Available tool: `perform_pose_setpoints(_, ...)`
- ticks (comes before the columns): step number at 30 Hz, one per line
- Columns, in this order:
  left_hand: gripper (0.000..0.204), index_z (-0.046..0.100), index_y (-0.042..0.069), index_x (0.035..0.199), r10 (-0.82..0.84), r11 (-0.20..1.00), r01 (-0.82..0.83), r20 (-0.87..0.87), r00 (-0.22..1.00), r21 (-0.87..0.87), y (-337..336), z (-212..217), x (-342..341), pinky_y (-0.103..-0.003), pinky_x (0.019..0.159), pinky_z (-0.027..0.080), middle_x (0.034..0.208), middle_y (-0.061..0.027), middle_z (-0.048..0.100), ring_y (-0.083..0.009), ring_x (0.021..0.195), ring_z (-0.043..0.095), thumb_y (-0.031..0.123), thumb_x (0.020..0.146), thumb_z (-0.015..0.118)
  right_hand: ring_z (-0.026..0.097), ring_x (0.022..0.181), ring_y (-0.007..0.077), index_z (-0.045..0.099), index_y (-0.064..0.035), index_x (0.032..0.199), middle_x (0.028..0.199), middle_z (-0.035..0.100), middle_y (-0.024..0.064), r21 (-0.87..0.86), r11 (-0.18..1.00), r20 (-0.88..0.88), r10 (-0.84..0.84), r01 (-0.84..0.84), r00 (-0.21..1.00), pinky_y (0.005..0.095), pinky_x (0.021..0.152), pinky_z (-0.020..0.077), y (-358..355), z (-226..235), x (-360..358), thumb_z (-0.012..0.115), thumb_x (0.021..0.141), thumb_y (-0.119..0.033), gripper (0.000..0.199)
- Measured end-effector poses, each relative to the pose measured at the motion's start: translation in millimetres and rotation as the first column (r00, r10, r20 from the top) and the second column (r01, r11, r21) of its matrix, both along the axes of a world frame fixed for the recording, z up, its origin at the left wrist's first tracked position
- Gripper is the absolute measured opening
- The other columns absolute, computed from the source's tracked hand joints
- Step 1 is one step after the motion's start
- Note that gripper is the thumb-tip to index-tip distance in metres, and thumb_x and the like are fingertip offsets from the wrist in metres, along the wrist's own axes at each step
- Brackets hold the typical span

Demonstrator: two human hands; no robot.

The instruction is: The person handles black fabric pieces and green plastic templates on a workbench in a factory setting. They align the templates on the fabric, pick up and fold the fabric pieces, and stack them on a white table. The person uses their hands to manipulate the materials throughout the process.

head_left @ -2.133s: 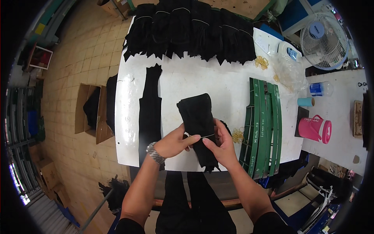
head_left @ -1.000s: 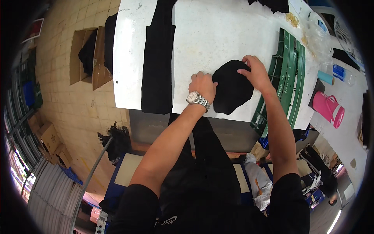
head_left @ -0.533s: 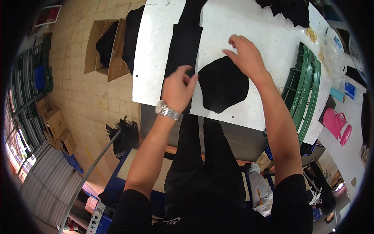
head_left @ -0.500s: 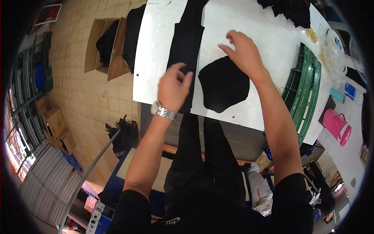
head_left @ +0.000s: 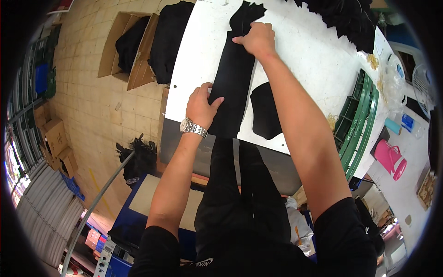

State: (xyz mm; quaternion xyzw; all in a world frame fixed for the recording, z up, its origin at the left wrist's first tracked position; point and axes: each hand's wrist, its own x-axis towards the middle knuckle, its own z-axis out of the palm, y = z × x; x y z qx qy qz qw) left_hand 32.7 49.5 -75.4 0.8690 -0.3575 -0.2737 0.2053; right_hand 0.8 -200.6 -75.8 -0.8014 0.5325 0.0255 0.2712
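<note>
A long black fabric piece (head_left: 233, 87) lies lengthwise on the white table, its jagged far end crumpled. At its near left edge rests my left hand (head_left: 201, 108), thumb apart from the fingers, with a metal watch (head_left: 194, 128) on the wrist. Farther up, my right hand (head_left: 259, 40) touches the strip near its narrow far part. The thumb lies on the cloth and the fingers bend at the right edge, spread from the thumb. To the right sits a smaller rounded black fabric piece (head_left: 264, 113), partly covered by my right forearm.
The white table (head_left: 300, 74) carries a heap of black cloth (head_left: 346, 18) at the far right and green plastic racks (head_left: 357, 124). Left of it, a cardboard box (head_left: 134, 55) with black fabric stands on the tiled floor. A pink container (head_left: 387, 157) and a fan (head_left: 422, 81) are farther right.
My right hand has moved left from above the rounded piece onto the long strip. My left hand has shifted to the strip's left edge. The view has turned slightly.
</note>
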Motion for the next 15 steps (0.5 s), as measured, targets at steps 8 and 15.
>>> perform_pose_setpoints(8, 0.091, 0.051, 0.003, 0.141, -0.037, 0.978, 0.023, -0.064, 0.997, -0.209, -32, 5, 38, -0.035, 0.082, 0.055, 0.117, -0.0132, 0.062, -0.0219, 0.108, 0.06, 0.037, 0.068, 0.093, 0.073, 0.09, 0.0245, 0.067, 0.0013, 0.11, 0.095, 0.074, 0.0139, 0.279, 0.955, 0.622, -0.096, -0.105, 0.777, 0.0361, 0.082, 0.0579, 8, 8, -24, 0.085, 0.078, -0.019, 0.042)
perform_pose_setpoints(15, 0.052, 0.069, -0.004, 0.116, -0.264, 0.955, 0.27, -0.78, 0.568, -0.126, -47, 13, 51, -0.031, 0.088, 0.055, 0.106, -0.0111, 0.075, -0.0146, 0.096, 0.069, 0.027, 0.078, 0.088, 0.068, 0.101, 0.0197, 0.057, 0.0067, 0.126, 0.115, 0.069, 0.0153, 0.624, 0.755, 0.72, -0.457, -0.2, 0.522, 0.0323, 0.088, 0.0575, 30, 154, -72, 0.076, 0.087, -0.003, 0.045)
